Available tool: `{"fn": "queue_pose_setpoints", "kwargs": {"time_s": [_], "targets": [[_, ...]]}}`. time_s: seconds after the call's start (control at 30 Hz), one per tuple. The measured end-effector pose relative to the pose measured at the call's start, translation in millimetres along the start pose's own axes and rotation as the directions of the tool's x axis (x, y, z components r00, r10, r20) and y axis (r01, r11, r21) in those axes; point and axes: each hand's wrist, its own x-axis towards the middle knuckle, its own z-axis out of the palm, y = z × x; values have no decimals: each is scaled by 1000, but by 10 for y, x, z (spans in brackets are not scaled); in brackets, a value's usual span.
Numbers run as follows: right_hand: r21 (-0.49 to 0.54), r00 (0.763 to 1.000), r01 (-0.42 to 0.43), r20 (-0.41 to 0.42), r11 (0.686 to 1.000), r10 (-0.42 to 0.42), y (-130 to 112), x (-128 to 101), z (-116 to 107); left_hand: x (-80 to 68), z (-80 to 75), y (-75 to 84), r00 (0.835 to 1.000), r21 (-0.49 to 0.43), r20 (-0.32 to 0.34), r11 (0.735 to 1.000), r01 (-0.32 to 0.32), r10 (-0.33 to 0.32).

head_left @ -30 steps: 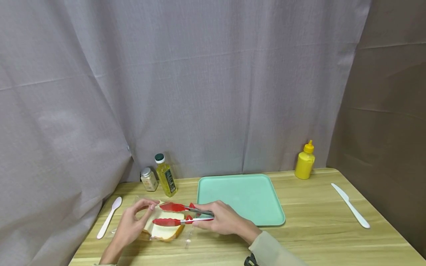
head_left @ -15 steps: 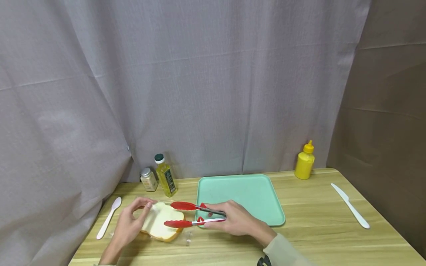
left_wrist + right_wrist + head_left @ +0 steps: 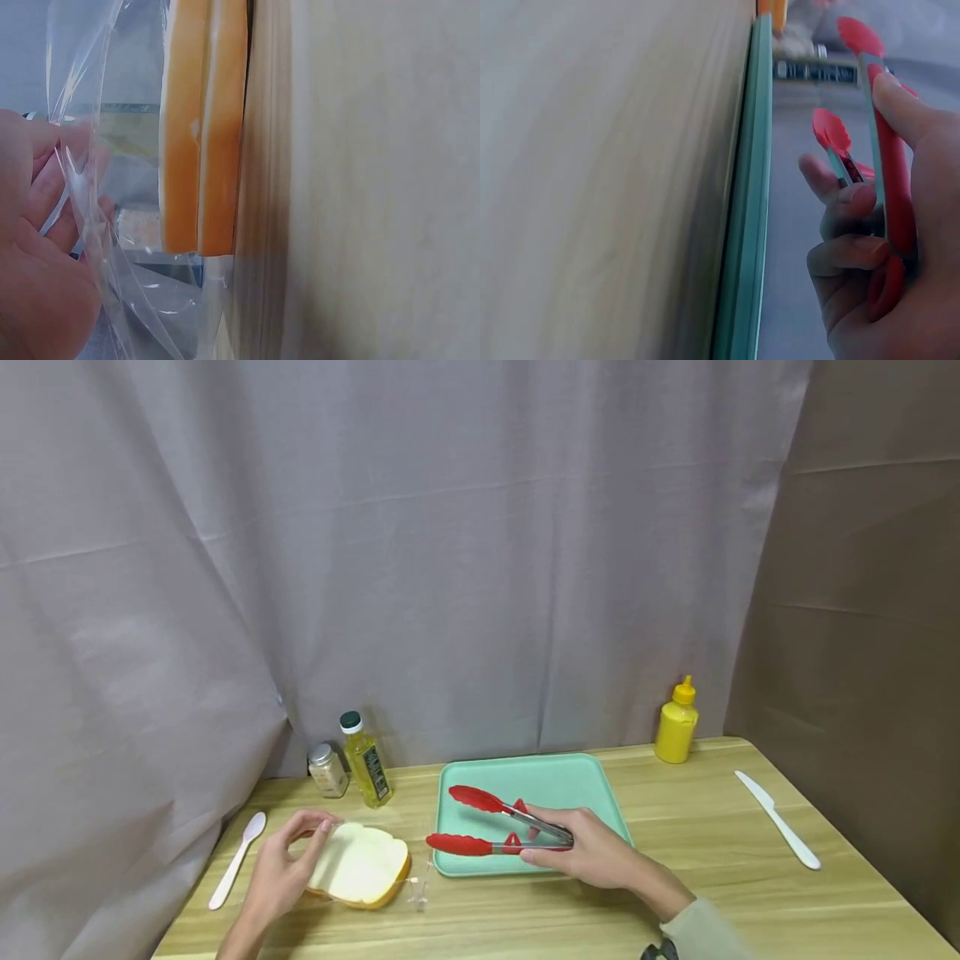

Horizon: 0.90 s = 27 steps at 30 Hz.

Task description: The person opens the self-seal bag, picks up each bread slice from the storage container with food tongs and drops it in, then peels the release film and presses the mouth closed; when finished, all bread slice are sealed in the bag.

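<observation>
At the left of the head view, my left hand (image 3: 279, 867) pinches the edge of a clear plastic bag (image 3: 139, 52) between thumb and fingers. White bread slices (image 3: 362, 864) with an orange-brown crust lie in the bag; from the left wrist view there are two, stacked flat. My right hand (image 3: 600, 853) grips red-tipped metal tongs (image 3: 459, 845) by the handles, fingers curled round them. The tongs' two heads are spread apart with nothing between them, over the left part of the mint-green tray (image 3: 609, 792).
A white spoon (image 3: 237, 860) lies left of the bread. Behind stand a small shaker jar (image 3: 327, 772) and an oil bottle (image 3: 367, 764). A yellow squeeze bottle (image 3: 677, 727) and a white knife (image 3: 780, 822) are on the right. A grey curtain (image 3: 465, 568) hangs behind the table.
My right hand has moved right with the tongs, from over the bread to over the tray, and their heads are spread wider. My left hand stays at the bag.
</observation>
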Motion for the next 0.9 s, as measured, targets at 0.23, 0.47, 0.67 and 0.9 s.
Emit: {"fn": "queue_pose_setpoints", "kwargs": {"time_s": [0.23,0.47,0.67,0.9], "targets": [[6,988,-60,-140,998,60,153,-315,-338,8,30,18,1000,9,13,1000,-10,10],[54,966,-147,-206,988,155,306,-554,-516,-19,-13,23,1000,48,-8,999,11,-10],[40,942,-201,-267,979,204,456,-730,-687,-22,-33,13,1000,46,-6,999,19,-19],[-23,900,-300,-339,954,275,582,-953,-898,-17,-35,25,999,56,-18,998,32,-31]]}}
